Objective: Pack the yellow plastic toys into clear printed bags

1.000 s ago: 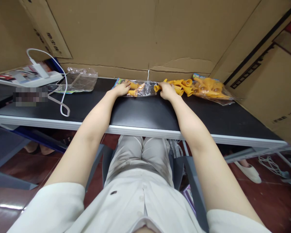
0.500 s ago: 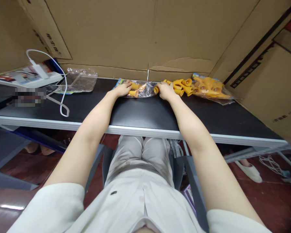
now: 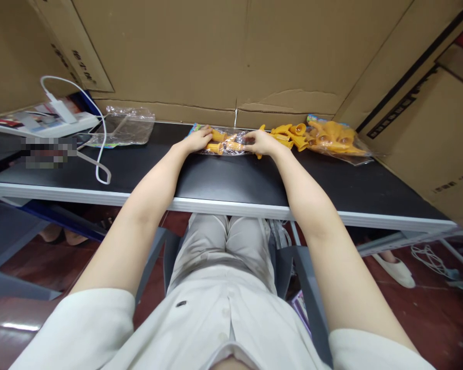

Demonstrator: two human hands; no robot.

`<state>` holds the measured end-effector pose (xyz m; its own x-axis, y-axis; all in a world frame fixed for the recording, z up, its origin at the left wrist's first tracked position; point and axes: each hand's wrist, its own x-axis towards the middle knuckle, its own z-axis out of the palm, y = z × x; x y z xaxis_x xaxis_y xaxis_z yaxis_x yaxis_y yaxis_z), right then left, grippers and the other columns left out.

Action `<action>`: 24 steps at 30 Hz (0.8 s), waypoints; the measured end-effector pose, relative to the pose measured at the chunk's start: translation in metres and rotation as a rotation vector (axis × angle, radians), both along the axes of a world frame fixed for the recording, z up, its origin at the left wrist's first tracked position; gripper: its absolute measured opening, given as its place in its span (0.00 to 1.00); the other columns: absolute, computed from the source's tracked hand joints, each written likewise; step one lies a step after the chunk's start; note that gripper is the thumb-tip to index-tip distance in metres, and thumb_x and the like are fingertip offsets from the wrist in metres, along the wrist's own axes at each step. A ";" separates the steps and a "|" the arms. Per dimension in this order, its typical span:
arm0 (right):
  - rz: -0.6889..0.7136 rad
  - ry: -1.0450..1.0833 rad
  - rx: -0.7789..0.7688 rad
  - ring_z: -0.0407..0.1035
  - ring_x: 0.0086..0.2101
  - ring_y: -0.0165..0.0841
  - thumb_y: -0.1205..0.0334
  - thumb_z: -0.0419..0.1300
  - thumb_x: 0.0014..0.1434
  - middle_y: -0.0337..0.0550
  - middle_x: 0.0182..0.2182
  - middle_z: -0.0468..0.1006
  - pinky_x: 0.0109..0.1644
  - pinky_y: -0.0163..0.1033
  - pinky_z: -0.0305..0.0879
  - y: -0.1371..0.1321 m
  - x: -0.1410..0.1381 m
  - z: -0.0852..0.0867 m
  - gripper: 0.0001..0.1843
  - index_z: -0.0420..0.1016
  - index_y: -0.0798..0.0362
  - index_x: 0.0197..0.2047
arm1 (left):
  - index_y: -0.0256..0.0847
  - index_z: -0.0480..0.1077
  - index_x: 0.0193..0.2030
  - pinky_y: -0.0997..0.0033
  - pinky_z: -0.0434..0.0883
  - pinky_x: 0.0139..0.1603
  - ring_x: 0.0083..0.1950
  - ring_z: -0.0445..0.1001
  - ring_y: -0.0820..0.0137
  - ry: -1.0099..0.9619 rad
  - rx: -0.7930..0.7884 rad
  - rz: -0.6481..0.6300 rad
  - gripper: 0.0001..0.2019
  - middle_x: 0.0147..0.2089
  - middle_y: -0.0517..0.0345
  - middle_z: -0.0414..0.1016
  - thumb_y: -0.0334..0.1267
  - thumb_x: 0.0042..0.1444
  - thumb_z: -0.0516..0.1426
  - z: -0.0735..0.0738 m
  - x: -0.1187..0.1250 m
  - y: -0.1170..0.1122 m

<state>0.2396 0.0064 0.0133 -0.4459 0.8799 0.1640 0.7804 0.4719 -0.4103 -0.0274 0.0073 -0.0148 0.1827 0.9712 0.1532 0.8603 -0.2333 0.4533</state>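
My left hand (image 3: 199,139) grips the left end of a clear plastic bag (image 3: 227,153) with a colourful header, lying on the black tabletop. Inside the bag are several yellow plastic pieces (image 3: 215,148), each with a round, cup-like end. At the bag's right end, my right hand (image 3: 259,141) has thumb and fingers around the end of a yellow plastic piece (image 3: 234,146) that lies mostly within the film. Loose yellow pieces (image 3: 289,136) are heaped just right of this hand, partly hidden by it.
A filled clear bag of yellow pieces (image 3: 334,139) lies at the right. On the left are flat clear packaging (image 3: 129,128), a white cable (image 3: 105,149) and a power strip (image 3: 73,125). Cardboard (image 3: 200,56) walls in the back; a metal edge (image 3: 231,206) runs along the front.
My right hand has moved slightly left against the bag, and the yellow piece it held at the bag's right end is now further left, inside. My left hand stays on the bag.
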 end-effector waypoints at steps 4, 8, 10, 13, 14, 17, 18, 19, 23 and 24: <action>-0.104 -0.187 -0.012 0.80 0.47 0.43 0.67 0.73 0.58 0.49 0.44 0.87 0.56 0.47 0.75 0.000 0.009 0.004 0.09 0.84 0.54 0.43 | 0.31 0.63 0.80 0.64 0.43 0.84 0.85 0.50 0.61 -0.100 0.029 0.032 0.31 0.83 0.47 0.56 0.38 0.74 0.45 0.001 0.001 -0.001; -0.060 -0.084 0.021 0.78 0.41 0.38 0.69 0.69 0.61 0.45 0.39 0.85 0.52 0.43 0.74 0.003 0.010 0.004 0.04 0.83 0.55 0.40 | 0.30 0.63 0.79 0.64 0.45 0.84 0.85 0.51 0.62 -0.175 0.035 0.062 0.30 0.82 0.46 0.58 0.37 0.74 0.45 0.002 0.004 -0.002; -0.030 0.013 0.034 0.77 0.41 0.37 0.68 0.68 0.61 0.44 0.38 0.85 0.51 0.42 0.74 0.007 0.011 0.002 0.04 0.82 0.55 0.40 | 0.27 0.62 0.79 0.66 0.45 0.84 0.85 0.51 0.63 -0.199 0.029 0.083 0.30 0.82 0.46 0.57 0.36 0.75 0.44 0.002 0.006 -0.003; -0.009 0.123 0.019 0.76 0.39 0.36 0.65 0.69 0.59 0.44 0.36 0.84 0.50 0.42 0.75 0.013 0.011 -0.004 0.04 0.82 0.54 0.39 | 0.27 0.62 0.79 0.66 0.46 0.83 0.85 0.51 0.64 -0.237 0.025 0.095 0.30 0.83 0.46 0.56 0.37 0.76 0.43 0.004 0.009 -0.005; -0.008 0.144 0.012 0.75 0.39 0.36 0.65 0.69 0.58 0.43 0.35 0.83 0.50 0.43 0.75 0.014 0.010 -0.006 0.04 0.82 0.54 0.38 | 0.27 0.63 0.79 0.66 0.47 0.83 0.85 0.51 0.64 -0.243 0.024 0.095 0.30 0.83 0.46 0.57 0.37 0.76 0.43 0.005 0.010 -0.007; -0.007 0.151 -0.003 0.75 0.38 0.36 0.67 0.68 0.56 0.43 0.33 0.82 0.52 0.43 0.75 0.012 0.003 -0.011 0.02 0.80 0.54 0.34 | 0.24 0.61 0.79 0.67 0.45 0.84 0.85 0.51 0.64 -0.225 0.016 0.095 0.30 0.83 0.43 0.55 0.37 0.77 0.42 0.009 0.013 -0.013; -0.010 0.140 -0.005 0.75 0.38 0.37 0.68 0.68 0.55 0.43 0.32 0.81 0.53 0.44 0.75 0.010 0.000 -0.012 0.02 0.79 0.54 0.33 | 0.23 0.60 0.79 0.67 0.44 0.84 0.85 0.50 0.64 -0.218 0.010 0.098 0.30 0.83 0.42 0.54 0.37 0.78 0.42 0.010 0.013 -0.014; -0.015 0.130 -0.008 0.75 0.38 0.37 0.69 0.68 0.54 0.43 0.32 0.80 0.54 0.45 0.75 0.008 -0.003 -0.013 0.03 0.78 0.54 0.31 | 0.22 0.59 0.80 0.68 0.44 0.83 0.85 0.50 0.64 -0.217 0.004 0.099 0.30 0.84 0.42 0.53 0.38 0.78 0.42 0.010 0.013 -0.014; -0.042 0.235 -0.033 0.76 0.41 0.40 0.71 0.66 0.53 0.44 0.33 0.81 0.56 0.46 0.76 0.002 -0.013 -0.014 0.04 0.79 0.54 0.33 | 0.24 0.60 0.80 0.65 0.46 0.83 0.85 0.52 0.63 -0.288 0.013 0.088 0.29 0.84 0.41 0.52 0.39 0.79 0.43 0.002 0.008 -0.004; -0.048 0.297 -0.034 0.77 0.43 0.40 0.71 0.65 0.55 0.44 0.35 0.82 0.57 0.46 0.76 0.002 -0.014 -0.014 0.05 0.80 0.54 0.35 | 0.24 0.61 0.79 0.64 0.47 0.83 0.84 0.53 0.63 -0.318 0.038 0.074 0.29 0.83 0.40 0.53 0.39 0.79 0.43 -0.002 0.005 0.001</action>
